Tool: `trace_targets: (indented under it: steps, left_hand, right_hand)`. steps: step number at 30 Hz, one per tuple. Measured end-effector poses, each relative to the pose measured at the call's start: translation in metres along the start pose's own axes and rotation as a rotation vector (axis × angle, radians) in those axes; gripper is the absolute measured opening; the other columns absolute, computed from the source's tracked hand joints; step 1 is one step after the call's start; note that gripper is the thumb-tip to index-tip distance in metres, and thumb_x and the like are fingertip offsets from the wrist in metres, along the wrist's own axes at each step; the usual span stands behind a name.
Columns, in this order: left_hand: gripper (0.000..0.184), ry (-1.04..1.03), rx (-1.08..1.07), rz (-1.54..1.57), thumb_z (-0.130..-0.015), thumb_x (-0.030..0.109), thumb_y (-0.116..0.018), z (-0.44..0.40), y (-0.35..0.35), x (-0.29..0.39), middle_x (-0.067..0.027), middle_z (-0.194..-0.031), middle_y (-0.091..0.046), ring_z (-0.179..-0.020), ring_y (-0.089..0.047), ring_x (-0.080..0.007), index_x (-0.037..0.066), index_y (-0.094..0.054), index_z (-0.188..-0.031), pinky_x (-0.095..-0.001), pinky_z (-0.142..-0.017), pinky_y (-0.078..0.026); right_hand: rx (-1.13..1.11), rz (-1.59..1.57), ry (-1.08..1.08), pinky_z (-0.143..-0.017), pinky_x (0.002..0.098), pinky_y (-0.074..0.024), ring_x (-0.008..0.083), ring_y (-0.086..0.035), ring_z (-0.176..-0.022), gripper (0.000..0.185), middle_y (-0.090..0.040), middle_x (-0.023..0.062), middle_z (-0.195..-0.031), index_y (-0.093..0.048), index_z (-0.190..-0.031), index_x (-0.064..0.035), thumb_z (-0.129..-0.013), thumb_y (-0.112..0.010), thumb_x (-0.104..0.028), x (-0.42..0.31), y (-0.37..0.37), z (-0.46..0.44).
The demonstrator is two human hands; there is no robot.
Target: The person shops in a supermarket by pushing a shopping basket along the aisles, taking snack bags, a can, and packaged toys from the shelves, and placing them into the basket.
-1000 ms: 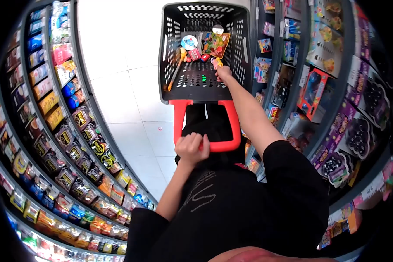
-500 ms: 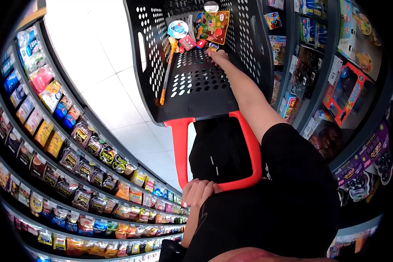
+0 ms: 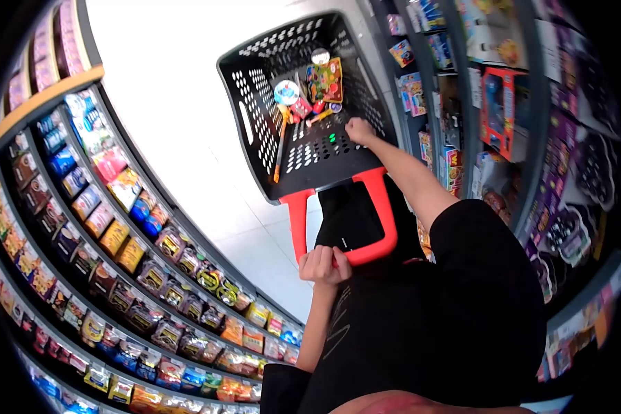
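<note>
My left hand (image 3: 325, 265) is wrapped round the bottom bar of the red handle (image 3: 383, 219) of a black basket cart. Over the near right part of the basket (image 3: 324, 169) hangs my right hand (image 3: 359, 131), its fingers curled in and nothing visible in them. In the basket lie a colourful flat pack (image 3: 325, 81), a round white-and-blue tub (image 3: 287, 92), a pink pack (image 3: 301, 107) and a long orange stick (image 3: 281, 148). A small yellow item with a purple end (image 3: 320, 118) rests beside them, just beyond my right hand.
Shelves of bagged snacks (image 3: 117, 234) curve along the left side. On the right, shelves hold toys, among them a red-framed box (image 3: 498, 114) and purple packs (image 3: 569, 224). Pale floor tiles (image 3: 245, 221) show left of the cart.
The yellow item now lies in the basket, apart from my right hand, which has drawn back toward me. The view has shifted, and my left hand stays on the handle.
</note>
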State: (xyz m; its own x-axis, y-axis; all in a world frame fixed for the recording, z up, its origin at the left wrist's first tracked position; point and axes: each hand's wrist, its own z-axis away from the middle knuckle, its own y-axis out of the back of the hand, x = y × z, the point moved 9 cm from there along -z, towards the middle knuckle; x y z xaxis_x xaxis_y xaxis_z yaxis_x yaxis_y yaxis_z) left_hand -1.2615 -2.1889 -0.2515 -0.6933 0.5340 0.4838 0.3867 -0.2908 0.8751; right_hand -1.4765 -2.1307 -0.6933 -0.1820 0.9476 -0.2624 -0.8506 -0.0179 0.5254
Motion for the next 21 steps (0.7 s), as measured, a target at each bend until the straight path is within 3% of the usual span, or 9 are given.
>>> trace_targets:
  steps: [3,4,6,8,12,14,16,18,21]
  left_hand:
    - [0.023,-0.011,0.022,-0.021,-0.069,0.012,-0.061,-0.002,0.004,0.007,-0.0038,-0.050,-0.042,-0.045,-0.046,-0.0226,0.011,-0.043,-0.055,-0.0346,-0.049,-0.028]
    - [0.024,0.010,0.017,-0.042,-0.070,0.013,-0.061,-0.002,0.006,0.007,-0.0037,-0.050,-0.043,-0.045,-0.047,-0.0231,0.011,-0.042,-0.055,-0.0347,-0.049,-0.028]
    - [0.026,-0.002,-0.009,-0.043,-0.074,0.016,-0.061,-0.003,0.009,0.011,-0.0049,-0.051,-0.048,-0.046,-0.050,-0.0261,0.011,-0.044,-0.055,-0.0362,-0.048,-0.032]
    - [0.027,0.050,-0.038,-0.081,-0.076,0.019,-0.062,-0.004,0.008,0.012,-0.0077,-0.054,-0.054,-0.049,-0.054,-0.0291,0.011,-0.046,-0.055,-0.0396,-0.047,-0.037]
    - [0.025,0.046,-0.050,-0.162,-0.080,0.023,-0.059,0.001,0.002,0.010,-0.0106,-0.058,-0.058,-0.054,-0.059,-0.0340,0.010,-0.053,-0.060,-0.0447,-0.049,-0.044]
    - [0.025,0.002,-0.058,-0.156,-0.082,0.026,-0.058,0.003,0.002,0.010,-0.0104,-0.060,-0.061,-0.057,-0.062,-0.0352,0.010,-0.056,-0.063,-0.0447,-0.051,-0.046]
    - [0.028,0.048,-0.116,-0.125,-0.086,0.029,-0.056,0.000,-0.004,0.011,-0.0102,-0.064,-0.065,-0.058,-0.064,-0.0352,0.011,-0.058,-0.065,-0.0450,-0.051,-0.047]
    - [0.041,0.049,-0.192,-0.246,-0.095,0.034,-0.045,-0.005,-0.014,0.011,-0.0134,-0.066,-0.067,-0.060,-0.066,-0.0350,0.010,-0.068,-0.071,-0.0474,-0.052,-0.050]
    - [0.046,-0.007,-0.190,-0.271,-0.097,0.037,-0.043,-0.020,-0.019,0.015,-0.0160,-0.066,-0.067,-0.061,-0.067,-0.0362,0.009,-0.069,-0.070,-0.0485,-0.054,-0.051]
  right_hand:
    - [0.020,-0.160,0.109,-0.074,0.0397,-0.0560,0.0235,-0.072,-0.072,0.025,-0.072,0.0092,-0.074,-0.069,-0.091,-0.0079,-0.090,-0.055,-0.028,-0.007,0.024,0.061]
    - [-0.177,-0.304,0.054,-0.086,0.0494,-0.0532,0.0368,-0.068,-0.098,0.025,-0.072,0.0172,-0.100,-0.071,-0.096,-0.0140,-0.088,-0.056,-0.032,-0.015,0.032,0.094]
    - [-0.052,-0.242,0.288,-0.077,0.0481,-0.0543,0.0344,-0.070,-0.083,0.026,-0.072,0.0146,-0.084,-0.069,-0.089,-0.0094,-0.087,-0.056,-0.032,-0.040,0.064,0.153]
    - [-0.101,-0.346,0.471,-0.073,0.0461,-0.0541,0.0356,-0.069,-0.085,0.032,-0.071,0.0153,-0.090,-0.066,-0.087,-0.0048,-0.088,-0.058,-0.035,-0.069,0.087,0.221]
    - [-0.044,0.036,0.796,-0.077,0.0473,-0.0533,0.0371,-0.069,-0.083,0.045,-0.070,0.0188,-0.084,-0.068,-0.090,-0.0054,-0.095,-0.050,-0.046,-0.114,0.129,0.370]
    - [-0.031,0.273,0.715,-0.069,0.0477,-0.0543,0.0341,-0.070,-0.073,0.043,-0.070,0.0153,-0.076,-0.068,-0.084,-0.0089,-0.095,-0.051,-0.047,-0.111,0.122,0.391]
    - [0.077,0.151,0.691,-0.070,0.0499,-0.0544,0.0362,-0.068,-0.068,0.046,-0.069,0.0164,-0.072,-0.069,-0.077,-0.0088,-0.095,-0.050,-0.047,-0.112,0.142,0.388]
    - [0.088,0.168,0.739,-0.073,0.0494,-0.0545,0.0374,-0.068,-0.076,0.046,-0.069,0.0186,-0.076,-0.070,-0.076,-0.0069,-0.093,-0.050,-0.044,-0.115,0.147,0.387]
    - [0.059,0.263,0.762,-0.074,0.0491,-0.0545,0.0371,-0.069,-0.079,0.045,-0.069,0.0196,-0.078,-0.071,-0.077,-0.0063,-0.093,-0.050,-0.043,-0.121,0.150,0.374]
